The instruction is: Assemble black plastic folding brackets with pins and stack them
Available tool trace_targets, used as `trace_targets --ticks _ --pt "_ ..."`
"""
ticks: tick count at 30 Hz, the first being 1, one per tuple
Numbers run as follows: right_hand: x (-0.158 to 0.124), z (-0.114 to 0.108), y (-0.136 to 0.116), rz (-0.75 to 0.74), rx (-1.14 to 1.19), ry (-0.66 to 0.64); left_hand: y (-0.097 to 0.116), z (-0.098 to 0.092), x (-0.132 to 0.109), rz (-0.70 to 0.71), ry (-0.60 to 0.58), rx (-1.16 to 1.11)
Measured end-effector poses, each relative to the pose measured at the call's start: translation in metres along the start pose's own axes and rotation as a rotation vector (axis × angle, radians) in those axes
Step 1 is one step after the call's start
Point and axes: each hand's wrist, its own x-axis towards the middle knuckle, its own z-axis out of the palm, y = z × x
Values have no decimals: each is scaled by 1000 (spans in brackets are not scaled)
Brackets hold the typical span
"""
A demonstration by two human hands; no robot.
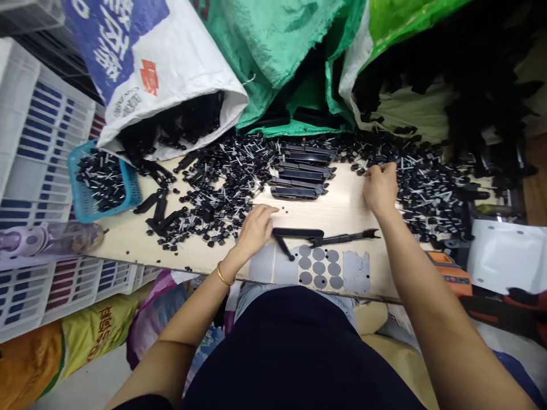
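My left hand [256,228] rests on the wooden board [342,210], fingers curled down over the left end of a long black plastic bar [299,232]. A thin black rod [346,237] with a forked end lies just right of that bar. My right hand [379,185] reaches farther back, fingers bent and pinching into a heap of small black pieces with metal pins [427,176]. What it grips is too small to make out. A stack of black bars [301,171] lies between the two hands.
Another heap of small black pinned pieces [222,182] spreads at centre left. A blue basket [102,182] holds more. White [162,68] and green [277,57] woven sacks lie behind. White crates [38,142] stand left. Grey round pads [318,267] sit on the near edge.
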Motion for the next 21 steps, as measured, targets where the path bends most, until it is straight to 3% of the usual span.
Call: trace_targets --ticks 3,5,8,10,13,15,18,21 --pt "10 -13 -10 80 -83 -78 -26 -17 -5 -209 120 74" --pt "8 -20 -13 66 -106 -101 -39 -23 -6 -282 135 118" --pt "3 -24 -9 49 -111 -91 -48 -23 1 -257 57 186" --pt "-3 -28 -5 66 -20 9 -49 -20 8 -207 -20 244" --pt "-31 -38 -5 150 392 140 -51 -15 16 -153 -75 317" --pt "-63 -44 -13 186 784 40 -51 -14 18 -114 -69 334" --pt "-115 -41 -35 228 1191 -240 -50 -13 14 -82 -38 324" --pt "-147 -24 -54 300 1362 -272 -44 -14 3 -122 18 272"
